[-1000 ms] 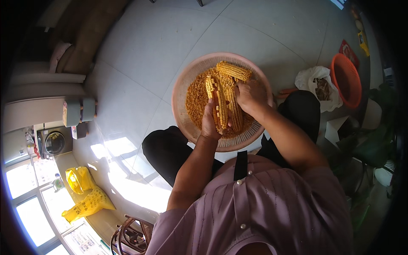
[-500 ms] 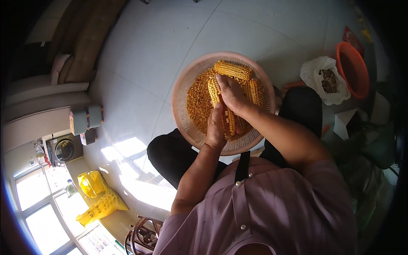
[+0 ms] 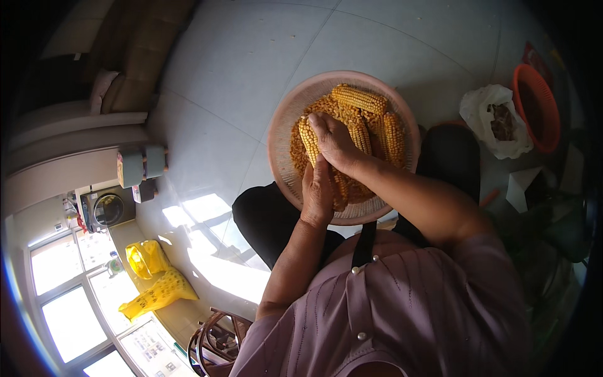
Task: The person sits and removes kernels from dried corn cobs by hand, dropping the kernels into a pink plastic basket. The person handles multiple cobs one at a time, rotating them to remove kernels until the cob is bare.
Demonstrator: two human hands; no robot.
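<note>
Grey floor (image 3: 232, 94) below, corncob (image 3: 308, 139) clasped in the fingers (image 3: 321, 167).

Cob (image 3: 308, 141) part. hidden by R hand (image 3: 335, 143), shirt (image 3: 408, 301) cut off @ btm, bag (image 3: 475, 113) contents (image 3: 502, 124) unclear

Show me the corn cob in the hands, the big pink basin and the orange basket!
Corn cob (image 3: 307, 138): head view, on the kernels along its bare side.
Pink basin (image 3: 272, 142): head view, on its left rim.
Orange basket (image 3: 553, 119): head view, on its right wall.
</note>
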